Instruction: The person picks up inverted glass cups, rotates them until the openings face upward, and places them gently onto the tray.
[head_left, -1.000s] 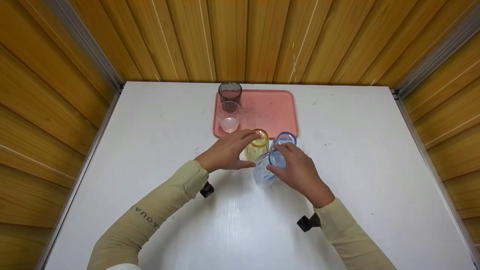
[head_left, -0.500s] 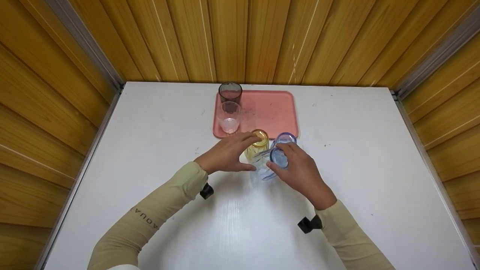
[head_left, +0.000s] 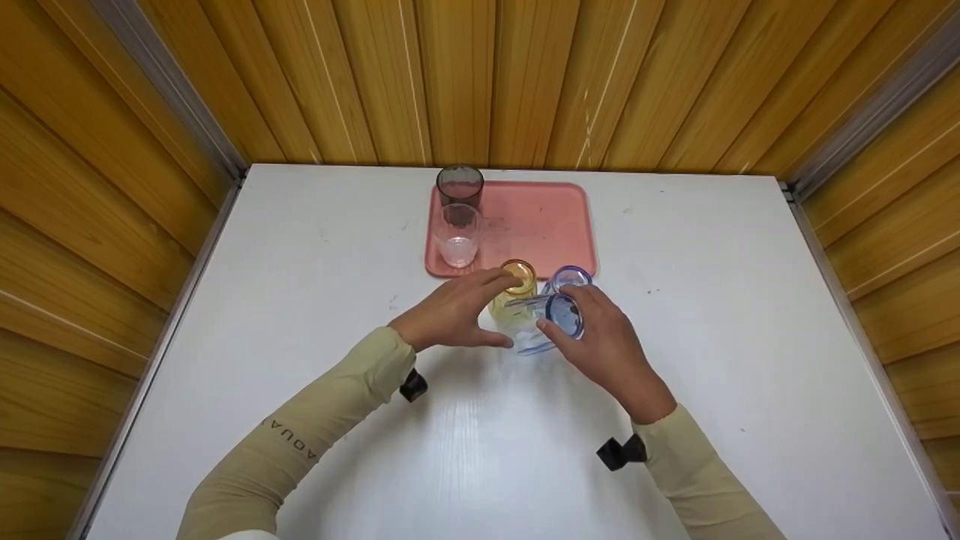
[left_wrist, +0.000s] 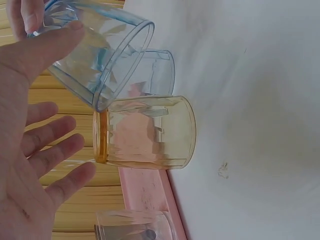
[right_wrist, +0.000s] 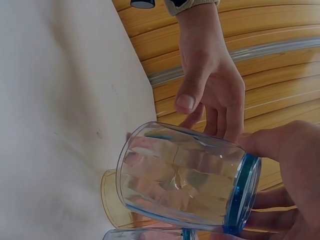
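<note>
My right hand [head_left: 607, 349] grips a clear, blue-tinted tumbler [right_wrist: 185, 175] by its thick blue end. The tumbler is tilted, and its wide open end points left toward my left hand [head_left: 457, 311]. That hand has its fingers spread and its thumb apart, beside a yellow tumbler [left_wrist: 150, 132] on the table. In the left wrist view its thumb overlaps the tilted tumbler; I cannot tell whether they touch. The yellow tumbler stands with its amber end up. Another blue-rimmed tumbler [head_left: 571, 277] stands behind my right fingers, partly hidden.
A pink tray [head_left: 536, 225] lies farther back on the white table [head_left: 337, 225]. On its left side stand a dark grey tumbler [head_left: 460, 184] and a clear tumbler [head_left: 457, 247], one in front of the other. Wood-patterned walls [head_left: 480, 82] enclose the table.
The held tumbler has tipped over in my right hand: its open end swings left and its blue end turns to the right. My left hand has barely moved.
</note>
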